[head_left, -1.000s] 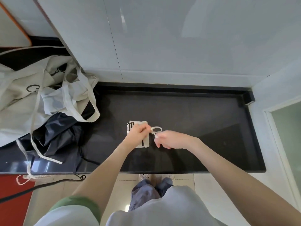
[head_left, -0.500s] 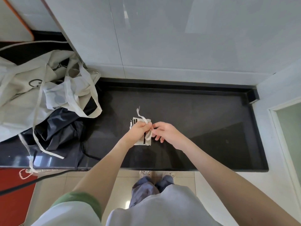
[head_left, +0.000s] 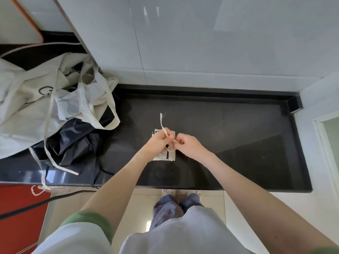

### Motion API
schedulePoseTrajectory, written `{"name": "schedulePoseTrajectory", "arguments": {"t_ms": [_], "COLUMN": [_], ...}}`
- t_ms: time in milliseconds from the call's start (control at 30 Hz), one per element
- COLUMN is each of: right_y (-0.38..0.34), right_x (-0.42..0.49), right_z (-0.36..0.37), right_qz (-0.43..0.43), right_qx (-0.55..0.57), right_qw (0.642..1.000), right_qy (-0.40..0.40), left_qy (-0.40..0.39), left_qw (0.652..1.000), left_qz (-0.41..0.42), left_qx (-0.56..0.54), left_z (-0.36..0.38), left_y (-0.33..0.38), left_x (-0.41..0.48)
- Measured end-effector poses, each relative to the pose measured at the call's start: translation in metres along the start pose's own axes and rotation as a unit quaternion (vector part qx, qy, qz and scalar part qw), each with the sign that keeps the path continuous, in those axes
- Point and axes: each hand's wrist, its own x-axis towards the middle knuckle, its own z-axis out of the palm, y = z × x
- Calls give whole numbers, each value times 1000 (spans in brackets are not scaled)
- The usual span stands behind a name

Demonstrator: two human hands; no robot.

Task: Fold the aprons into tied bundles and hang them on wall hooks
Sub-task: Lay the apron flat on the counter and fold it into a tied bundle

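One apron had been folded down to a small cream bundle [head_left: 171, 156] with black print, which lay at the middle of the black countertop [head_left: 229, 143]. Both hands worked right over it. The left hand [head_left: 158, 143] pinched the tie strap [head_left: 162, 123] between thumb and curled fingers, and the strap's loose end stood up toward 12 o'clock. The right hand [head_left: 189, 146], touching the left at 3 o'clock of it, had its fingers curled in a pinch on the same strap where it looped down onto the bundle. The knot looked half made, not pulled tight.

Most of the task was left, by my reading. A heap of unfolded cream aprons [head_left: 27, 107] sprawled at 9 to 10 o'clock of the bundle, with a dark apron [head_left: 73, 142] crumpled under its near edge and straps trailing over the counter's front. No wall hooks were in view, and no finished bundle hung anywhere, so every hanging step had yet to be done.
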Motion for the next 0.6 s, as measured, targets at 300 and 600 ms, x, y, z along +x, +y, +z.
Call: {"name": "schedulePoseTrajectory", "arguments": {"t_ms": [300, 600], "right_y": [-4, 1], "right_x": [1, -6], "right_z": [10, 4], "right_qz": [64, 152], "right_qx": [30, 448], "right_qw": [997, 881], "right_qy": [15, 13], "left_qy": [-1, -19], "left_qw": [1000, 999], "left_qz": [-2, 6], "left_qx": [-24, 43], "left_z": [4, 5], "left_y": [0, -2], "left_x": [-1, 1]}}
